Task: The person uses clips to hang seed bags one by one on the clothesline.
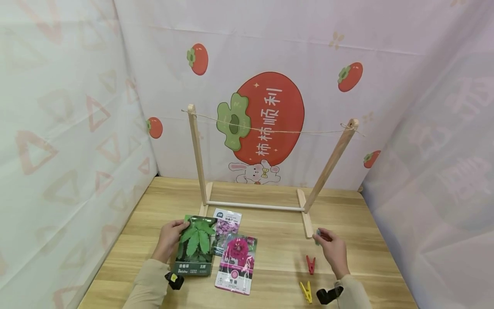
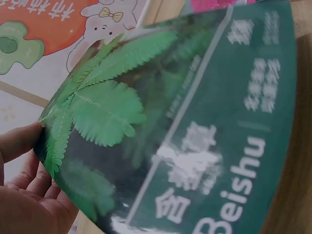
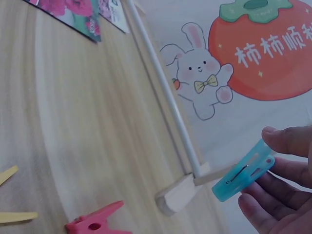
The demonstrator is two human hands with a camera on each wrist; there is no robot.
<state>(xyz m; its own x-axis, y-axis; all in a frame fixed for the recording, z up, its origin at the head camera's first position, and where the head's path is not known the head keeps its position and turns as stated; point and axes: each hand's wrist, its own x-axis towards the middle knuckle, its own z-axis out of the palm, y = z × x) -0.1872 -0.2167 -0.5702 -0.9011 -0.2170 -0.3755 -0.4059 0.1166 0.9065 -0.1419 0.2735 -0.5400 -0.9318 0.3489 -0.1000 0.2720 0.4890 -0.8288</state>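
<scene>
My left hand (image 1: 170, 238) pinches the upper left edge of a green seed packet (image 1: 194, 246) with a leaf picture, thumb on its front. In the left wrist view that packet (image 2: 146, 117) fills most of the frame, tilted. On the right, my right hand (image 1: 332, 249) pinches a light blue clothespin (image 3: 243, 170) between thumb and fingers, close to the rack's right foot. A pink-flowered seed packet (image 1: 236, 264) lies right of the green one. Behind them a purple-flowered packet (image 1: 227, 225) is partly covered. Nearer me than the right hand lie a red clothespin (image 1: 310, 265) and a yellow clothespin (image 1: 306, 292).
A wooden rack stands at the back, with a left post (image 1: 198, 159), a right post (image 1: 329, 167) and a white lower bar (image 1: 254, 206). Thin twine (image 1: 285, 131) runs between the post tops. Printed cloth walls (image 1: 166, 77) enclose the wooden table (image 1: 278, 253).
</scene>
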